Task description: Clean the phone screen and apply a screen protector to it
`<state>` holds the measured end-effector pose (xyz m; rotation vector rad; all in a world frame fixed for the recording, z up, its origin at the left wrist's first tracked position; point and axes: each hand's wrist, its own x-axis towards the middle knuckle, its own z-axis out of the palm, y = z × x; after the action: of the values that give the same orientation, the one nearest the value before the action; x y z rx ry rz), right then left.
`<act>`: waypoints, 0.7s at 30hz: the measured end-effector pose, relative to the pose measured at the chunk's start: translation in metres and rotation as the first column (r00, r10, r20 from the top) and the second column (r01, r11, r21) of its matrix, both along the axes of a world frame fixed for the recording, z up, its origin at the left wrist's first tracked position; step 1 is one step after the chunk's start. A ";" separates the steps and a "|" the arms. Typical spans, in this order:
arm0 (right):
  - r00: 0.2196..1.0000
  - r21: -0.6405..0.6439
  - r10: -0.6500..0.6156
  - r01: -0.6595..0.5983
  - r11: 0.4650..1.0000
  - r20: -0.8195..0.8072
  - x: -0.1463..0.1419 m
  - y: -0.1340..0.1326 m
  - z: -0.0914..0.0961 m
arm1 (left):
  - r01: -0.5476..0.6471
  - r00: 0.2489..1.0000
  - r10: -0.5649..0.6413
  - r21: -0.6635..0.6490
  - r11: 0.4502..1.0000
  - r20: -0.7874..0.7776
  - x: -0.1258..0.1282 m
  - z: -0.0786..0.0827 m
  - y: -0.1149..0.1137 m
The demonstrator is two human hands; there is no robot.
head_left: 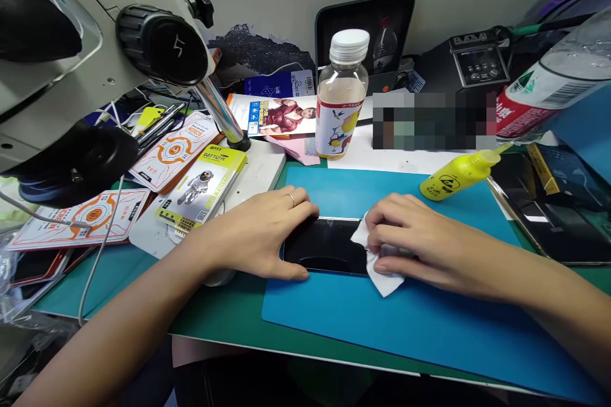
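A black phone screen [329, 245] lies flat across the blue mat [334, 305]. Around its left end curls my left hand [267, 229], thumb on the near edge and fingers on the far edge, gripping it. My right hand [405, 238] pinches a crumpled white wipe [384, 281] and presses it on the screen's right end, which the hand and wipe cover. Beyond my right hand, a yellow dispenser bottle [453, 178] with a thin nozzle stands tilted in the view.
A microscope [162, 44] overhangs the left, with battery boxes [205, 184] beneath. Behind the mat stands a white-capped drink bottle [341, 102]. At right are a large plastic bottle [548, 89] and another dark phone [558, 222]. The green table's front edge [286, 359] runs below.
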<state>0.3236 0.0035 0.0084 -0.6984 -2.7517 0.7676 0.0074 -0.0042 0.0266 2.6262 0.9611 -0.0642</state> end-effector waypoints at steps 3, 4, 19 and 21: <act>0.999 -0.015 0.029 -0.028 0.999 0.023 0.002 0.004 0.003 | -0.006 1.000 0.006 -0.014 1.000 0.004 -0.001 -0.001 0.003; 0.999 0.008 0.039 -0.039 0.999 0.007 0.001 0.005 0.003 | -0.006 1.000 0.006 -0.016 1.000 0.006 -0.001 -0.002 0.004; 0.967 0.199 0.239 -0.218 0.955 -0.087 0.001 -0.001 0.011 | -0.027 0.995 0.030 -0.036 0.999 0.093 -0.004 -0.007 0.011; 0.958 0.119 0.262 -0.248 0.961 -0.120 -0.002 -0.004 0.014 | -0.026 0.995 0.030 -0.044 0.999 0.096 -0.005 -0.006 0.011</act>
<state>0.3217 -0.0008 0.0221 -0.2614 -2.7635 0.6858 0.0021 0.0070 0.0209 2.5511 0.9534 0.0484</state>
